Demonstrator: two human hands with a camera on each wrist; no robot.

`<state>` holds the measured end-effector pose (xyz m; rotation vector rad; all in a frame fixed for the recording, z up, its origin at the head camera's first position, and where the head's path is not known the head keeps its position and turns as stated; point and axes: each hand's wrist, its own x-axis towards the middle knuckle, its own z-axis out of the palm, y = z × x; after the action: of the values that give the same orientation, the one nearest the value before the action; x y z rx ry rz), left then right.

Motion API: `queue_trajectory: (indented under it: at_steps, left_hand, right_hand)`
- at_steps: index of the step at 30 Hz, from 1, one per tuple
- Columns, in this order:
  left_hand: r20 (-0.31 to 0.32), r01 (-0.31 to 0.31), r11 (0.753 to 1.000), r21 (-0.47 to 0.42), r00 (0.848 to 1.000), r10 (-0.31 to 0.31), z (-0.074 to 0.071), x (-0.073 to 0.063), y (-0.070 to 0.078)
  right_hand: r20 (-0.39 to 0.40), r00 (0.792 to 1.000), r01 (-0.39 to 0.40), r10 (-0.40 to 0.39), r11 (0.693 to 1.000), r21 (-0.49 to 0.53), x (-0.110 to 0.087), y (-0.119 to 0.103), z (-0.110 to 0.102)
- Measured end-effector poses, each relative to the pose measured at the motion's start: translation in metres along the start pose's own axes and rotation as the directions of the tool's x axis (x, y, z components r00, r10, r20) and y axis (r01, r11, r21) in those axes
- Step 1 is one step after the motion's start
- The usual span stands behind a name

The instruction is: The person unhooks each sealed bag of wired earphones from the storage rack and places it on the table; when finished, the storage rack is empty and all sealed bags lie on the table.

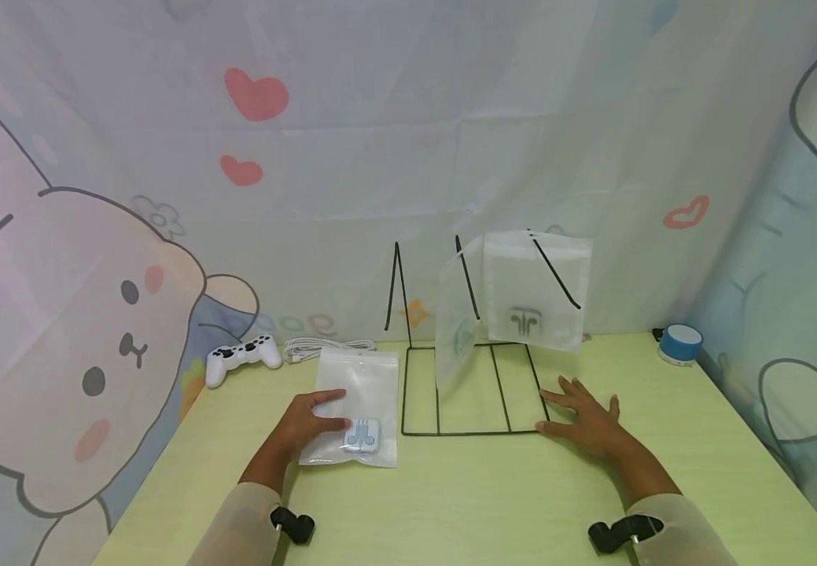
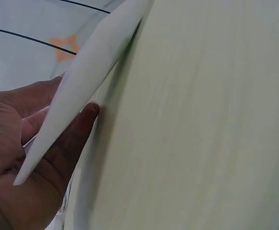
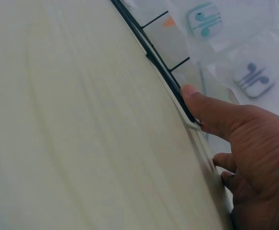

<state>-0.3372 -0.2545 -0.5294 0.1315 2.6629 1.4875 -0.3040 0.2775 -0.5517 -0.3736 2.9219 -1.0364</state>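
Note:
My left hand [image 1: 302,428] holds a frosted zip bag [image 1: 373,385] at its left side, thumb above it and fingers partly beneath in the left wrist view. Inside that bag shows a square white earphone case [image 1: 362,436]. To its right stands a black wire rack [image 1: 472,433] with upright hooks. Two similar bags hang from it: one edge-on [image 1: 454,338] from the middle hook and another facing me [image 1: 539,275] from the right hook, each with earphones in. My right hand [image 1: 588,420] touches the rack's front right corner with thumb and index finger, the other fingers spread.
A white game controller [image 1: 244,358] lies at the back left, beside a coiled white cable [image 1: 326,346] behind the held bag. A blue-and-white round object [image 1: 680,344] sits at the back right, with a small black item beside it. A printed curtain [image 1: 351,157] backs the table.

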Motion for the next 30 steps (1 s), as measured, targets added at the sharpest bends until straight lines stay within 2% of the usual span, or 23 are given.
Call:
queue_trajectory:
  at_steps: [8, 11, 17, 25, 30]
  left_hand:
    - [0.015, -0.042, 0.987, 0.157, 0.999, 0.040, -0.004, -0.004, 0.003]
    - [0.029, -0.035, 0.976, 0.214, 0.999, 0.030, -0.005, -0.005, 0.003]
    - [0.076, -0.054, 0.939, 0.339, 0.997, 0.030, -0.006, -0.007, 0.001]
    - [0.084, -0.135, 0.914, 0.382, 0.990, 0.111, -0.009, -0.010, 0.000]
    - [0.073, -0.130, 0.912, 0.390, 0.991, 0.110, -0.010, -0.013, 0.006]
  right_hand:
    - [-0.002, 1.000, -0.001, 0.001, 1.000, -0.018, 0.000, -0.002, -0.002]
    - [-0.004, 1.000, -0.002, 0.002, 1.000, -0.017, -0.001, -0.003, -0.003]
    - [0.004, 1.000, -0.007, 0.007, 1.000, -0.012, -0.001, -0.005, -0.002]
    - [-0.002, 1.000, 0.000, 0.000, 1.000, -0.005, -0.002, -0.003, -0.002]
    - [0.000, 1.000, 0.002, -0.002, 1.000, -0.004, -0.003, -0.004, -0.001]
